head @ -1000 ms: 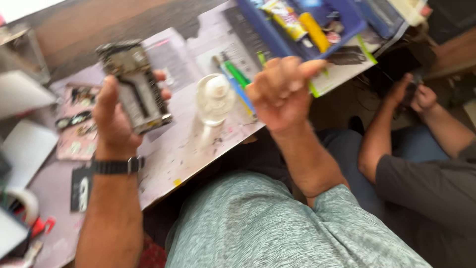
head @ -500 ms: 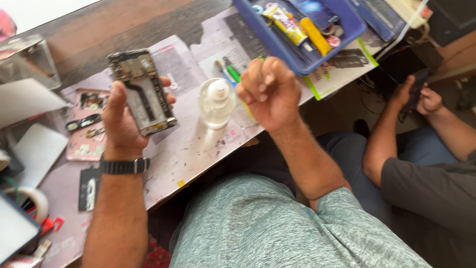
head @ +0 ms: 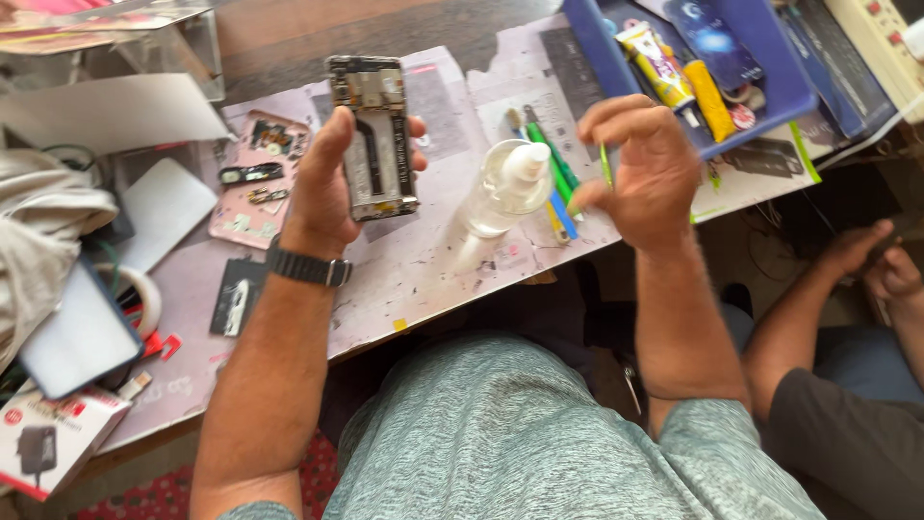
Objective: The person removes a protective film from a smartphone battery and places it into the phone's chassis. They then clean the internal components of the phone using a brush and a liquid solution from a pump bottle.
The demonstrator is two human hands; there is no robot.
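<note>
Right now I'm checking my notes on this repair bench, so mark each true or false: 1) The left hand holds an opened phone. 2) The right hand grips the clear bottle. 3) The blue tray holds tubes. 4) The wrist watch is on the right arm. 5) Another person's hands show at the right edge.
1) True: the left hand holds the opened phone, its insides facing up.
2) False: the right hand pinches a thin green tool; the clear bottle stands untouched on the table.
3) True: the blue tray holds yellow tubes.
4) False: the watch is on the left wrist.
5) True: another person's hands show there.
</note>
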